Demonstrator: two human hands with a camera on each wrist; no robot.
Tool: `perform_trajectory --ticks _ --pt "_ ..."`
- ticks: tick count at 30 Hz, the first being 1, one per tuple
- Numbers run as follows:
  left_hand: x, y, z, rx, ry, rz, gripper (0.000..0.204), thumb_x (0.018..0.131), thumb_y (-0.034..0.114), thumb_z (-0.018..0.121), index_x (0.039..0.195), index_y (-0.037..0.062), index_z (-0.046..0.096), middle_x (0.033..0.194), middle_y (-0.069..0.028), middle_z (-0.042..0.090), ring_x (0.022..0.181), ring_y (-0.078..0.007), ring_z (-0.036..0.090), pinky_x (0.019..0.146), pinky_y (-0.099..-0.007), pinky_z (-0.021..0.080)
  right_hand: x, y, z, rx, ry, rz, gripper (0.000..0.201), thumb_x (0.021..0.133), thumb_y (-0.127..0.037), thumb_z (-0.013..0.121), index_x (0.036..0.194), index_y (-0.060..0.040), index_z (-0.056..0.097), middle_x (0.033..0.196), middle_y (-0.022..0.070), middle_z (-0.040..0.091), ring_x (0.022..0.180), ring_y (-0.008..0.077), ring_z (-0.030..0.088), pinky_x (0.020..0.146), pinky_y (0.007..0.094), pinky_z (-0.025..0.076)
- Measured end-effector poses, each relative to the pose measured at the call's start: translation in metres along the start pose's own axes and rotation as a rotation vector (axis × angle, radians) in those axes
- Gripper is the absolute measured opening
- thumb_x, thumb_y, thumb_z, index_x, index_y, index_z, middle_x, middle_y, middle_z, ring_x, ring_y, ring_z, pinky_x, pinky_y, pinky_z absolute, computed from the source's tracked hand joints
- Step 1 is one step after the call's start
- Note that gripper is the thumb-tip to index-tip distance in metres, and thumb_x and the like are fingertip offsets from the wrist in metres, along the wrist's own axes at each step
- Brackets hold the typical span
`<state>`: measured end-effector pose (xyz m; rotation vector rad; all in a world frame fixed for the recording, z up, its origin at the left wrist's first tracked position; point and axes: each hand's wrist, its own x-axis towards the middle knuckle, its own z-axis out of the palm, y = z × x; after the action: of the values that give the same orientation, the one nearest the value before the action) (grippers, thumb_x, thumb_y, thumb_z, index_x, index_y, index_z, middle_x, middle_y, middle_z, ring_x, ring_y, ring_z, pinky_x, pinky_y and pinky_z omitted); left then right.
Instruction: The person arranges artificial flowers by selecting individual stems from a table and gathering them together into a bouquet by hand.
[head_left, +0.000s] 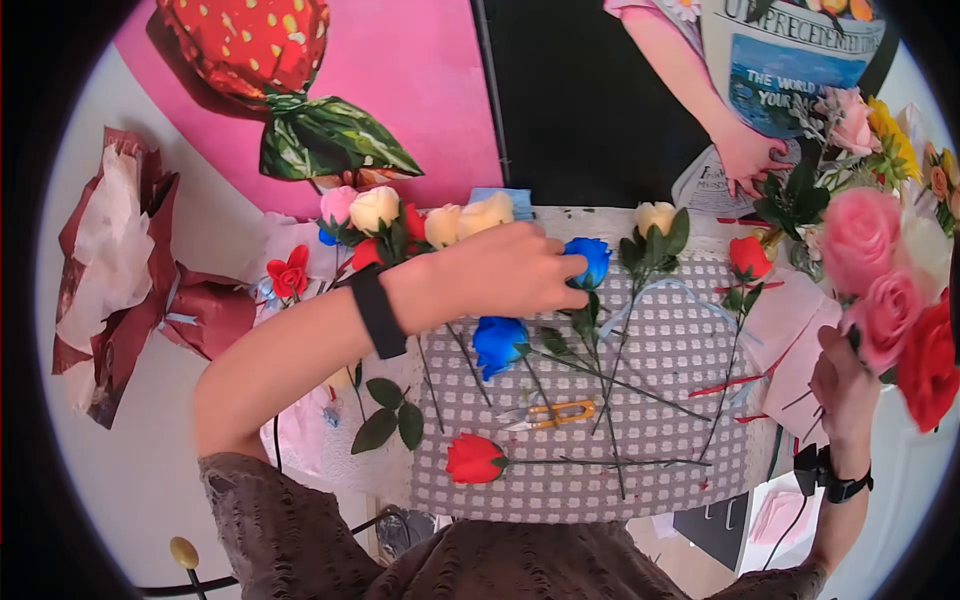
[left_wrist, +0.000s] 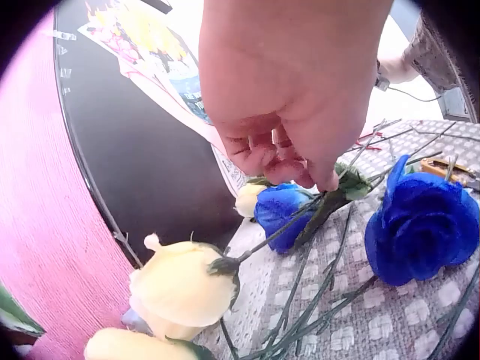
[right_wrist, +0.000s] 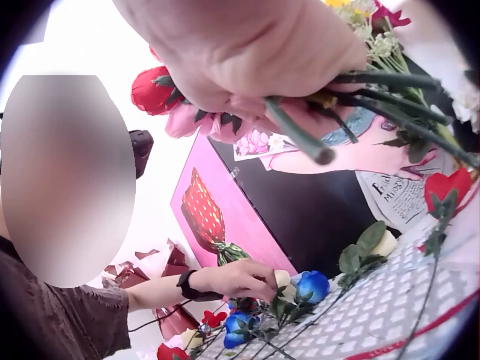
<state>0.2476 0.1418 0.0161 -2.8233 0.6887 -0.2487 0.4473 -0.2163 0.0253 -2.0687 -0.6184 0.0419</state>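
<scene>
My left hand reaches across the cloth, its fingers curled at a blue rose. In the left wrist view, the fingertips pinch at the green stem and leaves just behind that bloom, where a cream rose has its stem crossing; which stem sits between them I cannot tell. A second blue rose lies nearer me. Out at the right, my right hand grips a bunch of pink roses and a large red rose. Their thick cut stems stick out of the fist.
Yellow-handled snips and a red rose lie on the checked cloth. Several cream roses line the back left. A red paper wrap stands left; a mixed bouquet stands back right. Red ribbon crosses the right side.
</scene>
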Motion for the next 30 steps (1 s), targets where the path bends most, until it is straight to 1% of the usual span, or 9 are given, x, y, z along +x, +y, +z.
perform_trajectory --ticks 5,9,11,14,19,21,24,27,30 --pt "-0.022 -0.005 -0.016 0.128 0.023 -0.156 0.015 0.077 0.017 0.062 0.09 0.0111 0.057 0.075 -0.0032 0.055 0.071 -0.021 0.063 0.061 -0.0348 0.05 0.007 -0.066 0.006 0.518 -0.128 0.338 0.014 0.087 -0.007 0.057 0.074 -0.0098 0.052 0.045 -0.0043 0.031 0.032 0.0072 0.03 0.034 0.0248 0.025" --pt "-0.079 0.007 -0.063 -0.074 -0.038 -0.61 0.014 0.087 0.017 0.061 0.091 0.0038 0.057 0.081 -0.0118 0.062 0.07 -0.0303 0.063 0.06 -0.0386 0.05 0.004 -0.055 0.009 0.54 -0.196 0.308 0.023 0.086 -0.008 0.058 0.069 -0.013 0.044 0.041 -0.0052 0.028 0.028 0.0071 0.022 0.029 0.0245 0.019" --pt "-0.112 0.025 -0.078 -0.389 -0.33 -0.942 0.018 0.088 0.018 0.062 0.098 0.0025 0.059 0.087 -0.0132 0.065 0.068 -0.0295 0.064 0.062 -0.0386 0.05 0.0 -0.056 0.017 0.577 -0.244 0.363 0.025 0.085 -0.008 0.059 0.067 -0.013 0.043 0.04 -0.0046 0.028 0.027 0.0079 0.022 0.028 0.0253 0.019" --pt "-0.151 0.058 -0.065 -0.699 -0.353 -1.093 0.031 0.087 0.017 0.06 0.112 -0.0024 0.056 0.093 -0.0196 0.066 0.085 -0.0382 0.064 0.075 -0.046 0.051 -0.003 -0.06 0.034 0.641 -0.33 0.37 0.026 0.084 -0.009 0.06 0.066 -0.0127 0.042 0.039 -0.004 0.028 0.026 0.0089 0.022 0.028 0.026 0.02" --pt "-0.156 0.093 -0.038 -0.71 -0.113 -1.114 0.047 0.088 0.015 0.058 0.129 -0.0033 0.045 0.11 -0.0245 0.06 0.104 -0.0399 0.057 0.091 -0.0444 0.046 -0.001 -0.081 0.069 0.698 -0.492 0.414 0.025 0.084 -0.009 0.06 0.066 -0.0125 0.043 0.039 -0.0042 0.028 0.027 0.0089 0.02 0.029 0.0251 0.019" --pt "-0.152 0.09 -0.017 -0.685 0.122 -0.864 0.042 0.087 0.008 0.057 0.127 0.0021 0.049 0.111 -0.0173 0.062 0.079 -0.0321 0.065 0.075 -0.0391 0.052 -0.003 -0.091 0.082 0.679 -0.519 0.405 0.022 0.084 -0.009 0.059 0.068 -0.0121 0.045 0.039 -0.0046 0.028 0.027 0.0087 0.021 0.029 0.0249 0.019" --pt "-0.137 0.072 -0.009 -0.643 0.162 -0.624 0.038 0.084 0.001 0.054 0.122 0.0022 0.052 0.108 -0.0169 0.063 0.084 -0.0308 0.065 0.075 -0.0396 0.052 -0.008 -0.098 0.093 0.678 -0.543 0.432 0.016 0.085 -0.008 0.058 0.072 -0.0113 0.048 0.039 -0.0045 0.029 0.027 0.0088 0.021 0.029 0.0257 0.019" --pt "-0.131 0.058 -0.034 -0.597 0.151 -0.832 0.037 0.082 -0.002 0.053 0.118 0.0015 0.053 0.105 -0.0169 0.063 0.09 -0.0296 0.065 0.075 -0.0414 0.052 -0.015 -0.105 0.091 0.643 -0.521 0.454 0.016 0.085 -0.008 0.058 0.073 -0.011 0.048 0.038 -0.0042 0.028 0.026 0.0092 0.021 0.029 0.026 0.019" --pt "-0.133 0.073 -0.053 -0.75 0.136 -0.839 0.04 0.081 0.013 0.065 0.118 0.0023 0.053 0.099 -0.0131 0.062 0.083 -0.0284 0.063 0.072 -0.0401 0.052 -0.017 -0.087 0.076 0.672 -0.488 0.45 0.022 0.085 -0.01 0.058 0.068 -0.012 0.044 0.038 -0.0037 0.028 0.026 0.0094 0.02 0.029 0.0261 0.019"
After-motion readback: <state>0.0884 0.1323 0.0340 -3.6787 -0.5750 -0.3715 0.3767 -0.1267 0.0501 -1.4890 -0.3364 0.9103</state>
